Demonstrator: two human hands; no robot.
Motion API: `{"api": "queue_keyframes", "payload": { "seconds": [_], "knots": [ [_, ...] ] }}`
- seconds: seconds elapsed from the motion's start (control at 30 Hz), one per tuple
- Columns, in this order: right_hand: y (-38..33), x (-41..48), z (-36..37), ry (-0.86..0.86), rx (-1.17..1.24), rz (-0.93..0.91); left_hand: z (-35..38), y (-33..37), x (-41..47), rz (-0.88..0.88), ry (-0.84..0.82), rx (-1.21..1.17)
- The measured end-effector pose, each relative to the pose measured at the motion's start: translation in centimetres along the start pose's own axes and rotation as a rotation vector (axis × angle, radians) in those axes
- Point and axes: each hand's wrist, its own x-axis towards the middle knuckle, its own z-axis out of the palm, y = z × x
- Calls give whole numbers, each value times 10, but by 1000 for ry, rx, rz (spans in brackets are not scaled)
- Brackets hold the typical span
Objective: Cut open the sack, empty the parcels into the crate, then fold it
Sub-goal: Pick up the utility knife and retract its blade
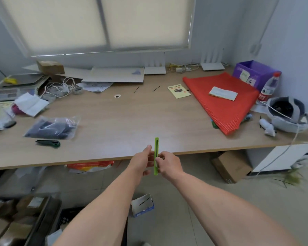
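Both my hands hold a slim bright green utility knife (156,146) upright in front of the table's front edge. My left hand (143,161) grips its left side and my right hand (168,163) pinches its middle from the right. An orange and white woven sack (90,166) lies on the floor under the table, mostly hidden by the tabletop. At the lower left a dark crate (43,217) holds several brown cardboard parcels (5,226). A black crate (68,216) stands beside it, partly behind my left forearm.
On the wooden table (124,119) lie a dark green cutter (48,143), a clear bag with dark contents (52,127), white cables (60,88), a folded red mesh mat (220,102), a water bottle (269,88) and a white headset (286,115). A small open box (142,205) and a cardboard box (230,166) sit on the floor.
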Motion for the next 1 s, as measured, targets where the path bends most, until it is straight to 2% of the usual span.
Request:
{"api": "queue_keyframes", "payload": {
  "seconds": [0.27, 0.5, 0.67, 1.0],
  "knots": [
    [-51, 89, 8, -82, 106, 100, -26, 60, 82, -11, -10, 31],
    [-73, 146, 14, -164, 184, 176, -27, 86, 142, -74, 26, 5],
    [-78, 202, 14, -219, 230, 195, -23, 106, 191, -104, 87, 27],
    [-66, 328, 27, -440, 204, 280, -13, 128, 298, -211, 220, 60]
  ]
}}
